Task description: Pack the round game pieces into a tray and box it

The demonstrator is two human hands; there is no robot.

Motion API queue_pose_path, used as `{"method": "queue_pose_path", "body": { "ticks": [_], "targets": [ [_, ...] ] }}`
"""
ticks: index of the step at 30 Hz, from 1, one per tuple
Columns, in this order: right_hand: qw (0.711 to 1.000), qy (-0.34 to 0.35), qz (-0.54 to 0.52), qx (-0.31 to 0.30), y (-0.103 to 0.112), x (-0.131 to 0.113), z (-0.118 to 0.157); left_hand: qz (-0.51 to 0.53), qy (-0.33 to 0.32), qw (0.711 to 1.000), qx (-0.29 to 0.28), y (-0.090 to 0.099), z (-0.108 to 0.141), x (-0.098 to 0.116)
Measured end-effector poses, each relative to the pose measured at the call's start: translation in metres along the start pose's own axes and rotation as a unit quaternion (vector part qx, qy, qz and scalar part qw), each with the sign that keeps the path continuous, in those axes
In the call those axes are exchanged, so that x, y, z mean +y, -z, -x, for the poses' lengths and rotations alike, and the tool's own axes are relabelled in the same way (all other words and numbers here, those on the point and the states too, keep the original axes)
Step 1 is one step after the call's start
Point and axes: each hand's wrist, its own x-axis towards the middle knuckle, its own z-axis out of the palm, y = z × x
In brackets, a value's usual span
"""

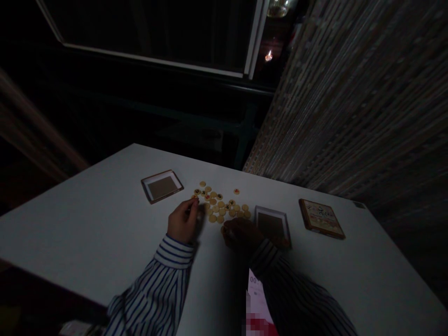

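Round, pale wooden Chinese chess pieces (pixel 220 211) lie spread over the middle of the white table (pixel 115 224), some with red or dark characters showing and others plain side up. At their left edge my left hand (pixel 182 221) is closed, thumb and fingers pinched at a piece (pixel 195 198) that is mostly covered. My right hand (pixel 241 234), in deep shadow, bends down at the near side of the group. Its fingertips close on another piece (pixel 223 229), whose edge peeks out. Dim light hides the finger details.
An open shallow box tray (pixel 162 185) lies at the left. A second tray (pixel 272 223) sits beside my right wrist, and a box with a printed cover (pixel 321 218) farther right. String curtain (pixel 336 102) hangs behind the table. A lit phone screen (pixel 257 298) shows below my right forearm.
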Motion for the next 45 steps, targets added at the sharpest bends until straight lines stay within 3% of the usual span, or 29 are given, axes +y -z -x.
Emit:
{"method": "queue_pose_path", "body": {
  "ticks": [3,7,19,23,28,32,37,45],
  "targets": [
    [0.999,-0.001,0.019,-0.05,0.001,-0.004,-0.001,-0.053,-0.055,0.997,0.015,0.001,0.0,-0.008],
    [0.995,0.003,0.036,-0.088,0.005,-0.013,-0.006,-0.059,-0.056,0.997,0.011,-0.002,0.007,-0.016],
    [0.994,0.009,0.038,-0.104,0.004,-0.034,-0.016,-0.073,-0.1,0.992,-0.027,-0.001,0.008,-0.016],
    [0.993,-0.028,0.032,-0.107,0.014,-0.021,-0.015,-0.07,-0.105,0.992,-0.03,-0.001,0.01,-0.017],
    [0.982,-0.097,0.06,-0.152,0.04,0.015,-0.009,-0.054,-0.102,0.993,-0.035,-0.007,0.009,-0.004],
    [0.968,-0.162,0.106,-0.16,0.053,0.029,-0.005,-0.068,-0.133,0.985,-0.091,-0.02,0.002,0.017],
    [0.962,-0.164,0.116,-0.183,0.051,0.03,-0.004,-0.061,-0.154,0.981,-0.104,-0.041,-0.003,0.031],
    [0.97,-0.146,0.123,-0.152,0.039,0.032,-0.001,-0.076,-0.171,0.974,-0.129,-0.05,0.008,0.022]
  ]
}}
